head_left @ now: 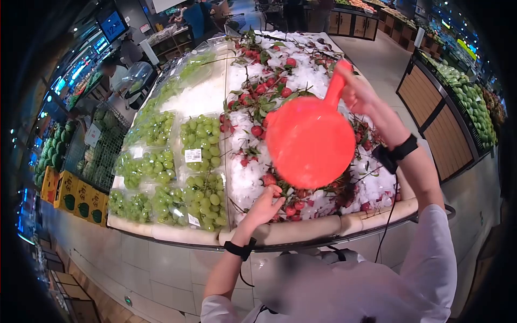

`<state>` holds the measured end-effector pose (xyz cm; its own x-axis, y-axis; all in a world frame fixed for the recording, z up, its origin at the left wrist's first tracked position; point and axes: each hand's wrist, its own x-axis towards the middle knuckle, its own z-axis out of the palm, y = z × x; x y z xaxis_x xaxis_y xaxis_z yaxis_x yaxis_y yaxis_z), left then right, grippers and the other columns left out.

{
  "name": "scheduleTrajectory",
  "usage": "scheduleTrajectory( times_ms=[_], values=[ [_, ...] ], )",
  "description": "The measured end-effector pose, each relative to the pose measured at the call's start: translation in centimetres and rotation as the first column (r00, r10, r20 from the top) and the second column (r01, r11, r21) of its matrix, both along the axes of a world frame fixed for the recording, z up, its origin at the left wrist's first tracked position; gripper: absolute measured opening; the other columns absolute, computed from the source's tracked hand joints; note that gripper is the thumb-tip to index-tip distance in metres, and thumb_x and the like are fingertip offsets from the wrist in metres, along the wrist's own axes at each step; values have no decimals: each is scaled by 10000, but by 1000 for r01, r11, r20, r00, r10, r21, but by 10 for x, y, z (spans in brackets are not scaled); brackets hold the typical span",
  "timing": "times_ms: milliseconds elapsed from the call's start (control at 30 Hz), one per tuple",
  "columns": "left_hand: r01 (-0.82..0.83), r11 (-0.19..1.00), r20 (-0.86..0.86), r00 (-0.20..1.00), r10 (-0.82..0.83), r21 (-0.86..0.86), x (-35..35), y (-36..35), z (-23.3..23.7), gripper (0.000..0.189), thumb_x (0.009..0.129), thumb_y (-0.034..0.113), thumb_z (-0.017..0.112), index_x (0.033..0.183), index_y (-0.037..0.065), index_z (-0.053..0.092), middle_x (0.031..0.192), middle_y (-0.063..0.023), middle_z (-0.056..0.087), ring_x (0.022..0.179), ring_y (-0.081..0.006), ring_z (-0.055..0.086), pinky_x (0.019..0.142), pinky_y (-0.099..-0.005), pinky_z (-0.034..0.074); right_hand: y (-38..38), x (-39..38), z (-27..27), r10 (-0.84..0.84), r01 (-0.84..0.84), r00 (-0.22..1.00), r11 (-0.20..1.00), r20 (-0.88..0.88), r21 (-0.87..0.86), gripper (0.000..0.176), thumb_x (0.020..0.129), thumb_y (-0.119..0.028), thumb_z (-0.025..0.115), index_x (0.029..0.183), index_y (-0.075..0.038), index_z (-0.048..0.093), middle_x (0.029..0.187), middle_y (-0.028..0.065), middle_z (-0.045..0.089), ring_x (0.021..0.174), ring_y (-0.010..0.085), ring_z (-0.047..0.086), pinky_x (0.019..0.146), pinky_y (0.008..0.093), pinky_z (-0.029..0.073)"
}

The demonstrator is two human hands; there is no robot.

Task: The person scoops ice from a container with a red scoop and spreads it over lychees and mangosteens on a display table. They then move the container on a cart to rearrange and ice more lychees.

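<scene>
A large red plastic dipper (311, 144) hangs tilted over the ice, its round underside facing me. Wrapped around its handle is my right hand (358, 92), raised over the right side of the display. My left hand (263, 207) is low at the front, fingers apart, fingertips right at the red lychees (269, 180) and just below the dipper's lower edge. Leafy, twiggy bunches of lychees lie spread over white crushed ice (245, 185). Part of the fruit is hidden behind the dipper.
Clear packs of green grapes (200, 137) fill the left side of the stand. A padded pale rim (299, 230) runs along its front edge. Yellow boxes (81, 196) stand at left, a wooden produce stand (439, 116) at right. A person (117, 78) is at back left.
</scene>
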<state>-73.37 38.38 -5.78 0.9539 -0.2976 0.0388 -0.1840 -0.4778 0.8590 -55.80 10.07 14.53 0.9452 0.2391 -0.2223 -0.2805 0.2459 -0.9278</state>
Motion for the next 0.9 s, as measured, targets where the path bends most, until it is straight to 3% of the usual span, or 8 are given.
scheduleTrajectory(
  times_ms=[233, 267, 467, 600, 733, 800, 833, 900],
  values=[
    [77, 994, -46, 996, -81, -73, 4, 24, -3, 327, 843, 156, 566, 1101, -5, 447, 944, -137, 540, 897, -243, 547, 797, -316, 437, -31, -13, 89, -325, 298, 881, 946, 345, 130, 377, 873, -453, 508, 893, -95, 627, 431, -129, 153, 341, -18, 164, 304, 142, 128],
    [97, 994, 5, 995, -97, -40, 4, 24, -6, 321, 845, 142, 561, 1103, -10, 445, 935, -135, 542, 896, -243, 548, 801, -310, 436, -73, 1, 86, -37, 46, 860, 999, 509, -6, 554, 853, -573, 435, 1024, -67, 583, 519, -68, 432, 451, 11, 450, 358, 124, 306],
    [109, 994, -58, 993, -107, 22, 16, 28, 15, 178, 840, 98, 566, 961, -15, 502, 918, -156, 600, 843, -260, 608, 695, -328, 485, -75, -14, 78, -547, 421, 754, 827, 364, 372, 345, 803, -475, 604, 733, -149, 515, 517, -79, 379, 372, 25, 296, 329, 139, 237],
    [134, 988, 72, 988, -140, 78, 22, 48, 33, 127, 793, -14, 562, 918, -2, 543, 911, -132, 593, 816, -244, 612, 678, -319, 493, -110, -68, 80, -496, 389, 656, 868, 569, 309, 341, 831, -450, 569, 848, -110, 551, 631, 9, 569, 435, 75, 506, 365, 175, 355],
    [-47, 993, 61, 997, 41, 108, 28, 42, 90, 164, 778, -49, 568, 933, -1, 550, 897, -86, 592, 753, -169, 599, 663, -280, 494, -145, -141, 79, -213, 120, 842, 970, 496, 212, 632, 818, -553, 492, 1213, -61, 448, 1062, 232, 577, 891, 387, 604, 758, 440, 481],
    [-67, 997, 167, 984, 58, 50, 32, 31, 125, 106, 813, -2, 565, 918, -2, 554, 889, -76, 587, 725, -128, 579, 657, -255, 479, -159, -167, 61, -265, 213, 760, 964, 593, 158, 769, 800, -700, 345, 1177, -40, 468, 904, 83, 612, 809, 192, 633, 539, 186, 488],
    [-72, 995, 185, 981, 59, 65, 33, 28, 142, 106, 813, -2, 565, 918, -2, 554, 889, -76, 587, 725, -128, 579, 657, -255, 479, -206, -169, 50, 102, -159, 784, 987, 612, 39, 902, 757, -769, 247, 1277, -42, 368, 1188, 126, 495, 1110, 369, 498, 924, 366, 447],
    [-58, 985, 161, 983, 84, -161, 34, 23, 175, 84, 860, 85, 548, 904, 14, 558, 884, -70, 581, 685, -108, 551, 640, -225, 450, -248, -202, 33, 22, -153, 862, 964, 506, 219, 776, 794, -736, 227, 1178, -98, 442, 1116, 142, 552, 1003, 368, 568, 819, 344, 492]
  ],
)
